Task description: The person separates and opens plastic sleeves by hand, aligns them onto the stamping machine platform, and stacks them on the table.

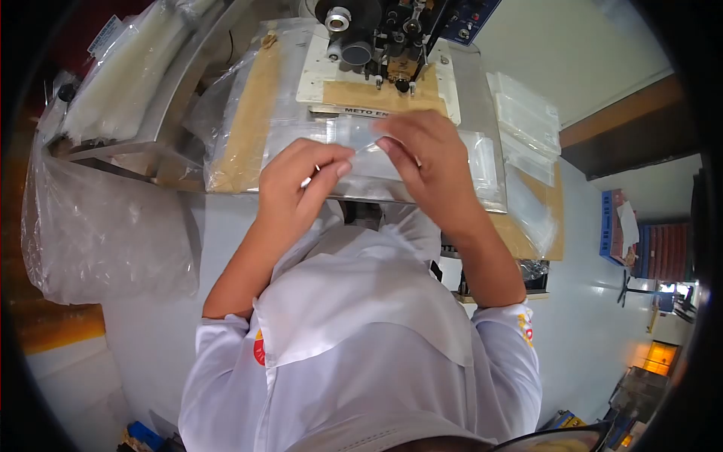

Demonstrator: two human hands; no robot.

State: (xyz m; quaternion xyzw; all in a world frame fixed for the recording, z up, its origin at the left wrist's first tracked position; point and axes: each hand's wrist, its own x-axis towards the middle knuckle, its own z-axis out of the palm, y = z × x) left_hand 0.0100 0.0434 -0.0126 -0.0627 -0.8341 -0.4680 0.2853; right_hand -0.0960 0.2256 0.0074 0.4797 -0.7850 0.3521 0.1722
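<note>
Near the front edge of the work table, my left hand (301, 178) pinches a thin clear piece (367, 148) between thumb and fingertips. Close to the other end of that piece is my right hand (423, 154), its thumb near the piece and its fingers curved, partly blurred by motion. Whether the right fingers touch the piece is unclear. Clear plastic sheets or bags (290, 135) lie beneath and around both hands. Just beyond the hands stands a machine (403, 53) on a white base plate (312, 79).
Stacked clear packets (525, 117) lie at the table's right side. On the left, a metal tray (166, 124) holds long bagged translucent pieces (124, 83), and a large plastic bag (113, 226) hangs below. Blue and red crates (614, 226) stand far right.
</note>
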